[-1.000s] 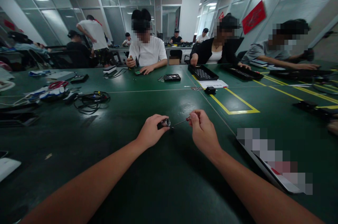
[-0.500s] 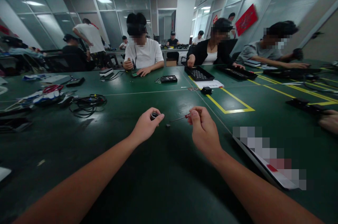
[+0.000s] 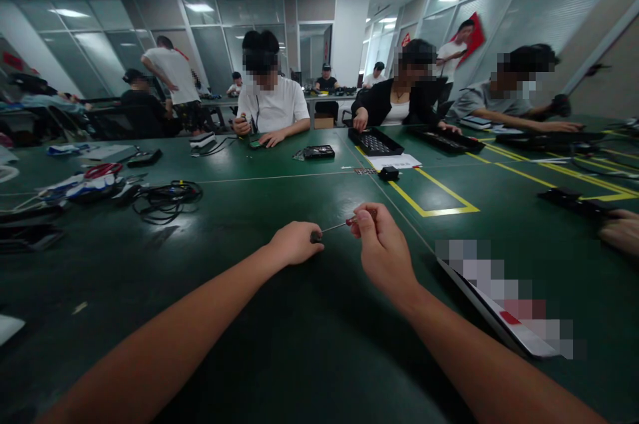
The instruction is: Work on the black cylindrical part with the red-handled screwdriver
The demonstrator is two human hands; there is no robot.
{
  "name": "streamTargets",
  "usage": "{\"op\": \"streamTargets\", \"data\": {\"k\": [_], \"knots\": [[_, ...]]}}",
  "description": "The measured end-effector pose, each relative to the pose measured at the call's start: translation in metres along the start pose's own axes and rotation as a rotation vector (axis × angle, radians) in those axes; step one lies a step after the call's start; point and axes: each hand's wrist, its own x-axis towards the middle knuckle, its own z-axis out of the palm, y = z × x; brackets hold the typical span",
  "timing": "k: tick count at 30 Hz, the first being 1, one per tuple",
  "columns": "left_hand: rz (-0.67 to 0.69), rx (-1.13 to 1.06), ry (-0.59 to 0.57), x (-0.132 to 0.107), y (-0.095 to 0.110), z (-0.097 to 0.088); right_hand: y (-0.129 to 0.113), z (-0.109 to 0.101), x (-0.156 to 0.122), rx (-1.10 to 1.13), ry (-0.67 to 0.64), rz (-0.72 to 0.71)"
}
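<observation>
My left hand (image 3: 293,244) is curled low over the green table (image 3: 279,317), its fingertips pinching a small dark part (image 3: 315,236) of which only the end shows. My right hand (image 3: 382,244) is closed on the red handle of a thin screwdriver (image 3: 338,225). The metal shaft of the screwdriver points left and its tip meets the small dark part between the two hands. Both forearms reach in from the bottom of the view.
A tangle of black cables (image 3: 167,198) and mixed gear lie at the left. A yellow taped rectangle (image 3: 434,198) and a small black box (image 3: 389,174) sit ahead on the right. Several people work across the table with black trays (image 3: 374,141). A flat light panel (image 3: 499,311) lies right of my arm.
My left hand turned and dropped to the table, hiding the round metal piece it showed before. It now meets the screwdriver tip. My right hand barely moved.
</observation>
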Motion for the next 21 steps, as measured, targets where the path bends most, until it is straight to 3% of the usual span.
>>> {"op": "streamTargets", "data": {"k": [5,9,11,13,16,21], "knots": [[-0.003,-0.054,-0.036,0.003,-0.006,-0.007,0.000,0.000,-0.001,0.044,-0.023,0.005],[-0.192,-0.438,-0.170,-0.002,-0.028,-0.021,-0.003,0.000,-0.002,0.055,-0.048,0.003],[-0.302,-0.635,-0.149,-0.008,-0.045,-0.033,-0.002,0.000,-0.002,0.056,-0.062,0.004],[-0.408,-0.799,-0.043,-0.015,-0.065,-0.050,-0.001,0.001,-0.002,0.057,-0.068,0.005],[-0.563,-1.067,0.251,-0.034,-0.098,-0.080,0.001,0.001,-0.002,0.064,-0.075,0.009],[-0.675,-1.171,0.583,-0.077,-0.154,-0.128,0.002,0.001,-0.002,0.061,-0.122,0.022]]}}
